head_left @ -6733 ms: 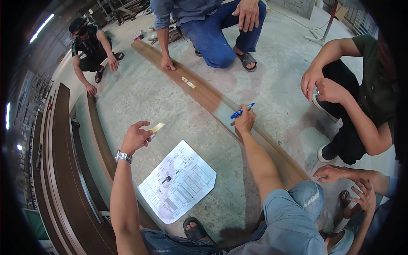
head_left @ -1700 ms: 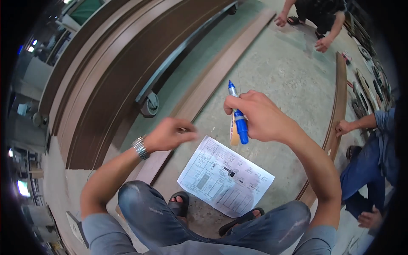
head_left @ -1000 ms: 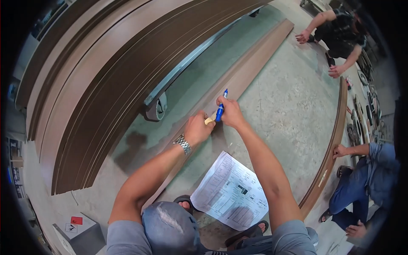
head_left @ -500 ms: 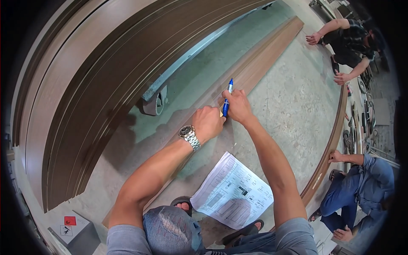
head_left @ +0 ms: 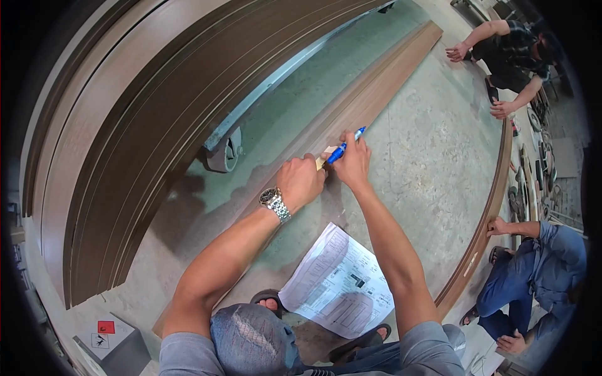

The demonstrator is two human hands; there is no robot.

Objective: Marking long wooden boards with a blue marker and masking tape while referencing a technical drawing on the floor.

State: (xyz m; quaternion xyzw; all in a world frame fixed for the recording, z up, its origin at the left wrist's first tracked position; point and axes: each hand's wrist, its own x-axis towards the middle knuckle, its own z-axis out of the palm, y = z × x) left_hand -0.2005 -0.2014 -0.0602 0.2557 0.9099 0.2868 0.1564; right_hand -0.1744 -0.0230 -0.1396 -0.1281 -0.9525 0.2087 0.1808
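Holding a marker (head_left: 337, 154) in the right grip (head_left: 355, 164) over a plank (head_left: 389, 78)

Has the right grip narrowed around the blue marker, pointed thick end first toward the left grip (head_left: 300, 182) and slanting up to the right at the other. Has the left grip bent low just beside, with a yellowish strip (head_left: 322, 161) at its fingertips, between both grips and over the plank; cannot tell whether pinched or merely pressed down. Wears a watch (head_left: 271, 198) at the wrist behind the left grip. Has the plank lying beneath both grips, stretching diagonally from near left to far right. Includes a printed sheet (head_left: 338, 282) on the floor (head_left: 433, 144), on the near side of both grips. Includes brown panels (head_left: 138, 144) well to the left of the left grip. Includes, well to the right of the right grip, a second plank (head_left: 500, 182) under a co-worker's hand (head_left: 498, 226), with another co-worker's hand (head_left: 501, 109) near its far end.
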